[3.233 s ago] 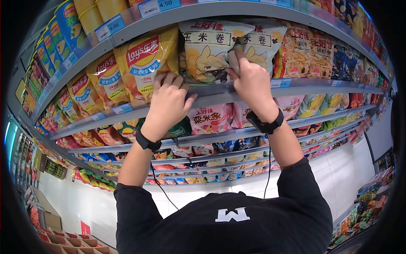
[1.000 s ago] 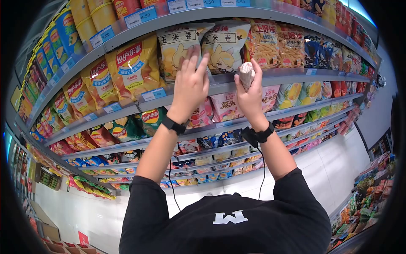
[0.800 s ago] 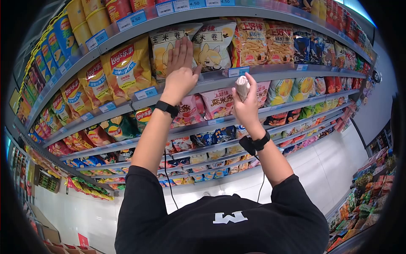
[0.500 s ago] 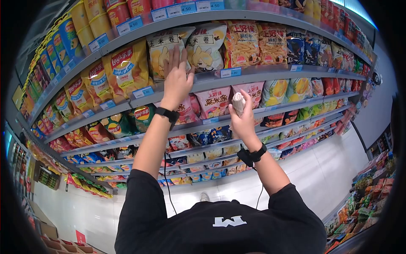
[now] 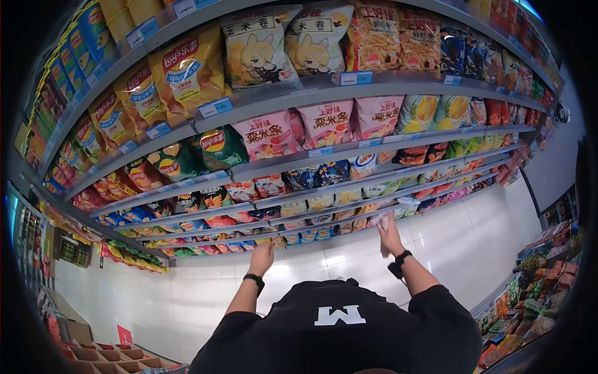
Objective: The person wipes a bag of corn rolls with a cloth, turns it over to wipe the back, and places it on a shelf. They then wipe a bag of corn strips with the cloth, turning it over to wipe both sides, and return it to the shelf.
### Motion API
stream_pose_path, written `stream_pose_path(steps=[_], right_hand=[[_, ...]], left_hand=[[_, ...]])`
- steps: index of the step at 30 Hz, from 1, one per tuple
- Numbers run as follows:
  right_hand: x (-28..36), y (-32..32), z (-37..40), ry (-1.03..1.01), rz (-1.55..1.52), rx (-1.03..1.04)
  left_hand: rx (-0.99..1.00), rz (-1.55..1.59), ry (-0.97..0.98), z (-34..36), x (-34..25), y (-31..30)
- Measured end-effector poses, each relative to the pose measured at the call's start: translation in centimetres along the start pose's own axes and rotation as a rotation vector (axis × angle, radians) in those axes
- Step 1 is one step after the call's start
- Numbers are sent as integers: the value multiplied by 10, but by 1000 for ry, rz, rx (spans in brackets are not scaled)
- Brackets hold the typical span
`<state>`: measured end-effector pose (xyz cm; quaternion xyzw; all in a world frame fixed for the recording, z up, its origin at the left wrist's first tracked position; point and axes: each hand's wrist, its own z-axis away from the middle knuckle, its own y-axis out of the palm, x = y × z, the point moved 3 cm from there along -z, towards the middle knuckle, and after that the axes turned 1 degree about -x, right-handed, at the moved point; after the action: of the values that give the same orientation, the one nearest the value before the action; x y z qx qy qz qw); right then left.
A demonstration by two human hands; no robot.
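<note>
My left hand (image 5: 263,255) is low in front of the bottom shelves, its fingers curled closed. Whatever it may hold is hidden. To the right, my right hand (image 5: 391,238) is closed around a whitish rolled or folded cloth (image 5: 380,220), of which only a small part shows. Higher up, two white bags of corn rolls (image 5: 258,53) stand upright on a shelf beside yellow Lay's chip bags (image 5: 188,71). Pink snack bags (image 5: 268,134) line the shelf below. Neither hand appears to touch these bags.
Long curved shelves (image 5: 398,87) packed with snack bags fill the front, with blue price tags (image 5: 356,78) along their edges. A divided box (image 5: 99,355) is at the lower left. More packaged goods (image 5: 529,293) stand at the right. White tiled floor (image 5: 299,268) lies below.
My left hand has left the corn roll bag and dropped low, fingers now curled. My right hand has also moved down and slightly right, still holding the cloth. The view has shifted.
</note>
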<state>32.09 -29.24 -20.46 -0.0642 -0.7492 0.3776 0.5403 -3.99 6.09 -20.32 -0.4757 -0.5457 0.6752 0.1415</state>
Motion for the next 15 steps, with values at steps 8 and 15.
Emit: stream_pose_path(steps=[8,15], right_hand=[[-308,23,268,724,549,514],[-160,24,250,712,441,681]], left_hand=[[1057,26,-458,329,187,154],[745,-19,91,332,171,172]])
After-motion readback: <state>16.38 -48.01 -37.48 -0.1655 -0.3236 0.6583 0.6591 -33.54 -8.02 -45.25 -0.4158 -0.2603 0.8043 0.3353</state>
